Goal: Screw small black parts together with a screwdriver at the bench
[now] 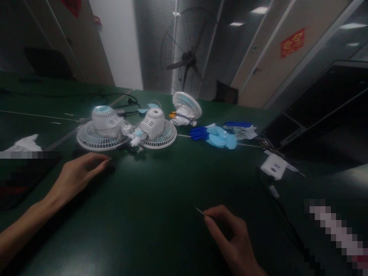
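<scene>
My left hand (pixel 82 170) is closed in a pinch, low over the green table, just in front of the left white fan. A tiny thing shows at its fingertips, too small to name. Nearer to me, my right hand (pixel 231 237) pinches a thin metal pin (pixel 200 211) between thumb and forefinger, its free end pointing up and to the left. Two white fan heads, the left one (pixel 105 128) and the middle one (pixel 153 128), lie grille down beyond my left hand. Behind them a third small fan (pixel 186 107) rests with its grille tilted up.
Light blue fan blades (pixel 221 138) lie beside a blue glove (pixel 199 133). A white box-like device (pixel 273 165) with a dark cable sits at the right, before a dark monitor (pixel 322 111). Crumpled white tissue (pixel 24 143) is at the left. Black cables (pixel 115 95) cross the table's far side.
</scene>
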Motion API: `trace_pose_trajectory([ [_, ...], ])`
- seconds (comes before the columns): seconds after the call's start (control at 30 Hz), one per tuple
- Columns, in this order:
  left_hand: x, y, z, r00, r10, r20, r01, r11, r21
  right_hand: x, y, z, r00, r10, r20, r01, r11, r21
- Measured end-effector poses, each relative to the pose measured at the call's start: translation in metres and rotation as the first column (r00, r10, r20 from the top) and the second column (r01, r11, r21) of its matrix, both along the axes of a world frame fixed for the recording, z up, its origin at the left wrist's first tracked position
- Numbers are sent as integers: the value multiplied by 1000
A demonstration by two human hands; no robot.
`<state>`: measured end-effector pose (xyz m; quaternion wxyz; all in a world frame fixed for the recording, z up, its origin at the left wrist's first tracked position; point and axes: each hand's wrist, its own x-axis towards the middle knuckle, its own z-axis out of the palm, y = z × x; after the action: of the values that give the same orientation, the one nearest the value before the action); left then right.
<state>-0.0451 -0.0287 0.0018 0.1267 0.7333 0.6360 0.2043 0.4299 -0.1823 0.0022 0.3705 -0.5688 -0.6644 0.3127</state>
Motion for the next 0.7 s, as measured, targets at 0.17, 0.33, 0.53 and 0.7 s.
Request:
trace_pose_trajectory([
  [0.17,8,-1,-4,999,-9,-46,7,999,-46,-2,1,0,1000,-14,-7,14,999,34],
  [0.33,4,-3,-3,998,15,-56,-18,999,-46,-3,2,2,1000,-21,-8,21,999,28],
  [0.53,7,-9,-5,995,-11,-95,3,996,-88,-5,2,5,1000,-18,-6,18,999,48],
  [0.7,7,-10,-7,997,-11,-73,6,998,-67,-5,2,9,1000,-12,-4,12,999,36],
])
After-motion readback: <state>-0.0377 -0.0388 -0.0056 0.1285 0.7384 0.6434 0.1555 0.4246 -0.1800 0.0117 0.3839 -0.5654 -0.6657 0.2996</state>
